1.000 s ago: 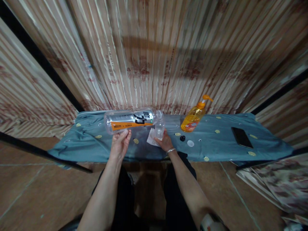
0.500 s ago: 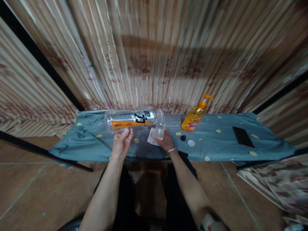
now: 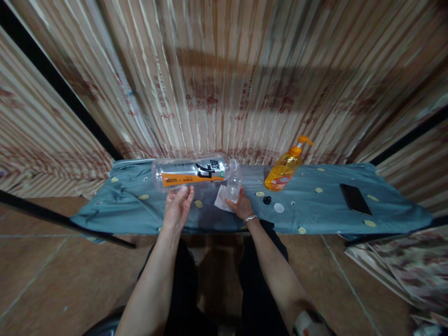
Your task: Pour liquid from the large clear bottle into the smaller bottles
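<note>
the left hand (image 3: 178,209) keeps the large bottle (image 3: 192,171) tipped sideways at frame centre, fingers wrapped under it, mouth over the small bottle (image 3: 234,185) gripped upright by the right hand (image 3: 241,206) on the counter (image 3: 315,205); little has shifted, so pouring likely continues.

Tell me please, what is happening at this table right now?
A person sits at a table covered with a blue cloth. The left hand holds a large clear bottle on its side, its mouth at a small clear bottle that the right hand keeps upright. An orange pump bottle, two caps and a phone lie nearby.
</note>
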`<state>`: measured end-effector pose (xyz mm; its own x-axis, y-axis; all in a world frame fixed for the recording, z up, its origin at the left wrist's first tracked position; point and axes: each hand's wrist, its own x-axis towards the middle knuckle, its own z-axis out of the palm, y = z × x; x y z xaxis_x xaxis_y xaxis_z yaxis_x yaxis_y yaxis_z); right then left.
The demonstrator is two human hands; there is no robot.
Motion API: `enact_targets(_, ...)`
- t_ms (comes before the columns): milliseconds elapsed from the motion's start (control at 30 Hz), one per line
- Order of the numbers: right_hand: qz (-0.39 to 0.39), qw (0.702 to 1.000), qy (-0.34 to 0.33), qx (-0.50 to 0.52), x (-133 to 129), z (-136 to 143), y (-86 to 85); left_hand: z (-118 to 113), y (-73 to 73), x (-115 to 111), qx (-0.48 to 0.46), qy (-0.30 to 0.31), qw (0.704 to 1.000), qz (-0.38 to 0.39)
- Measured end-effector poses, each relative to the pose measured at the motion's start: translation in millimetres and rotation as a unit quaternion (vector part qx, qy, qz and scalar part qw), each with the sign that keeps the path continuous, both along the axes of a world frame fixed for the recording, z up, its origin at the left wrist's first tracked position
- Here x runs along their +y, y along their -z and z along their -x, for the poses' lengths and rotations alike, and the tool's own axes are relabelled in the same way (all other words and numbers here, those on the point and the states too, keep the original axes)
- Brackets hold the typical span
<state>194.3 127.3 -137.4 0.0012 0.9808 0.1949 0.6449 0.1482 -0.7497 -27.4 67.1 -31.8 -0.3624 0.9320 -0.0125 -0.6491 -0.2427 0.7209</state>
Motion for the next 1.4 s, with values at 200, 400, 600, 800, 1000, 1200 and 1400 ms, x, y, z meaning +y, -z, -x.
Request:
enact_targets(200, -0.008, 1.0, -0.005, -0.01, 0.7, -1.2, 0.0, -0.9, -1.5, -0.1, -0.013, -0.005, 1.0, 0.004)
enact_targets(400, -0.01, 1.0, -0.007, -0.014, 1.5, -1.5, 0.8, -2.0, -4.3, -1.0, -0.007, 0.002, 1.0, 0.001)
enact_targets(600, -0.017, 1.0, -0.003, -0.019, 3.4, -2.0, 5.1, -4.3, -9.2, -1.4, -0.02, -0.007, 1.0, 0.003)
enact_targets(800, -0.027, 0.999, -0.001, -0.031, 4.8, -2.5, 9.3, -5.8, -11.0, -1.8, -0.027, -0.005, 1.0, 0.004)
enact_targets(1000, -0.026, 0.999, -0.003, -0.038, 5.0, -2.7, 10.1, -5.0, -8.5, -1.4, -0.028, -0.006, 1.0, -0.003)
enact_targets(1200, -0.017, 0.999, 0.008, -0.048, 4.7, -2.0, 9.0, -3.1, -5.3, -0.6, -0.024, 0.0, 1.0, -0.008)
enact_targets(1400, -0.025, 0.998, 0.009, -0.052, 5.1, -2.4, 9.8, -4.1, -6.9, -0.5, -0.023, -0.003, 1.0, -0.012)
